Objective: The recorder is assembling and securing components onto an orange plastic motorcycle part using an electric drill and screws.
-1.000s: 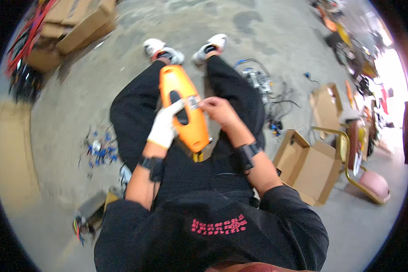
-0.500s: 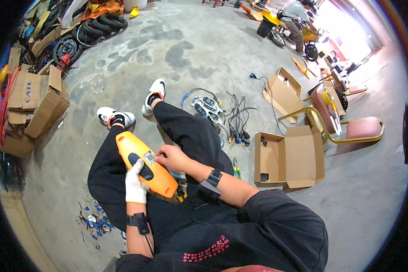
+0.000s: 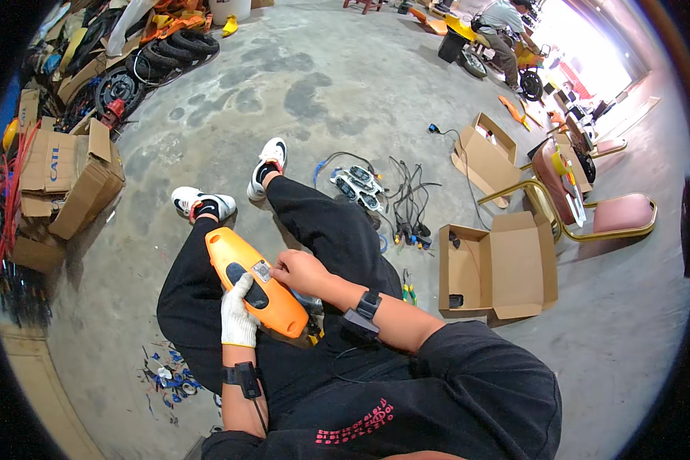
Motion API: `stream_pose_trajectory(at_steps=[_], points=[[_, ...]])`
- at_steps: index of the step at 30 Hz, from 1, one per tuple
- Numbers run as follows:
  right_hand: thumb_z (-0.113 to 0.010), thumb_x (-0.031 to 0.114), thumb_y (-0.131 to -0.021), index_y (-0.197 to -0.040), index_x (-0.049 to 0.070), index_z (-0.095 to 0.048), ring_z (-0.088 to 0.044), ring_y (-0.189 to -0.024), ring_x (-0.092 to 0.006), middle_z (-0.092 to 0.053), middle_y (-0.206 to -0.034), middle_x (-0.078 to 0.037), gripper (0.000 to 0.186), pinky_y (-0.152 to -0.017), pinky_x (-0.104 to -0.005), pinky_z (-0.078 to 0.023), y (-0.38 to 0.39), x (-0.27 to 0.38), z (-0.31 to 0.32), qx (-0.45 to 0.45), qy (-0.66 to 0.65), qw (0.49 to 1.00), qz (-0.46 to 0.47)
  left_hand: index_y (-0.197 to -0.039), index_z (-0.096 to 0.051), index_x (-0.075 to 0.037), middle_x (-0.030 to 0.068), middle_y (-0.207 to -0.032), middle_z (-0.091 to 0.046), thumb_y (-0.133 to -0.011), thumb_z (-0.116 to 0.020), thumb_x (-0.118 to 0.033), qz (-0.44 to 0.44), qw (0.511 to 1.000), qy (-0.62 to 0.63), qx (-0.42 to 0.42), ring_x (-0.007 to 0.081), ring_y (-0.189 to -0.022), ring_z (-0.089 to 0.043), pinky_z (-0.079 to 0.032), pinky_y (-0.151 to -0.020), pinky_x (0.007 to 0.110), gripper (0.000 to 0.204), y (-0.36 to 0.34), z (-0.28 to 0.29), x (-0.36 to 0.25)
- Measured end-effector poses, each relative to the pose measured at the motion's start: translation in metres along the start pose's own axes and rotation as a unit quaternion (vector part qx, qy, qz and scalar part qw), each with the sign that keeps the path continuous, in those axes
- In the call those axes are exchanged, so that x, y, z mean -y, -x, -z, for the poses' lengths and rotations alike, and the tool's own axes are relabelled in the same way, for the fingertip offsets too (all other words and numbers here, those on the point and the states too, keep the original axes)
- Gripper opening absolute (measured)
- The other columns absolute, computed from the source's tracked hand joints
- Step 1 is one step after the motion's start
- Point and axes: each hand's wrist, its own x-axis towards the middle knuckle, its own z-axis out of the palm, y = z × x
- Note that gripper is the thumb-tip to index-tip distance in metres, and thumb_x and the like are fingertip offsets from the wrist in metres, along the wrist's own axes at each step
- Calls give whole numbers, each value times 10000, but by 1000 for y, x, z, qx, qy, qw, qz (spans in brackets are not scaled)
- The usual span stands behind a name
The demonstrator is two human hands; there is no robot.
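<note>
An elongated orange plastic casing (image 3: 285,313) lies slantwise over my lap. It has a black oval panel (image 3: 256,296) in its middle and a small label with a square printed code (image 3: 261,270) beside the panel. My left hand (image 3: 238,320), in a white knit glove, grips the casing's left side with the thumb over the panel. Bare and closed, my right hand (image 3: 302,271) has its fingertips pinched together at the label's right edge. Whatever is between those fingertips is too small to make out. Yellow and black parts (image 3: 315,331) show partly under the casing's near end.
On the floor to the right lie black cables (image 3: 410,199), a white device with dark ovals (image 3: 358,188), pliers (image 3: 409,287) and an open cardboard box (image 3: 468,268). Pink chairs (image 3: 622,215) stand beyond. Wire scraps (image 3: 178,383) lie left. A person (image 3: 502,34) works far right.
The whole view has shifted slightly, moving everything a little right and down. Both hands keep their places on the casing, my right fingertips still at the label's edge.
</note>
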Motion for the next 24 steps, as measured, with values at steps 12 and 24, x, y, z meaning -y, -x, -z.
stream_pose_trajectory(at_steps=[12, 24], points=[[-645, 247, -890, -974, 37, -666, -652, -836, -360, -658, -899, -165, 228, -750, -449, -523, 5, -1, -6, -17, 37, 998, 58, -1222, -564, -9, 183, -1101, -672, -881, -661, -28, 4, 1000, -2, -1, 334, -912, -699, -596, -817, 484, 356, -2, 4, 1], [-587, 305, -929, -931, 29, -627, -659, -849, -370, -652, -915, -175, 279, -743, -467, -529, 4, 6, -14, 5, 138, 990, 11, -1209, -570, 11, 183, -1093, -672, -878, -658, -29, -18, 999, -42, -6, 334, -922, -695, -588, -832, 484, 345, 3, -3, 0]])
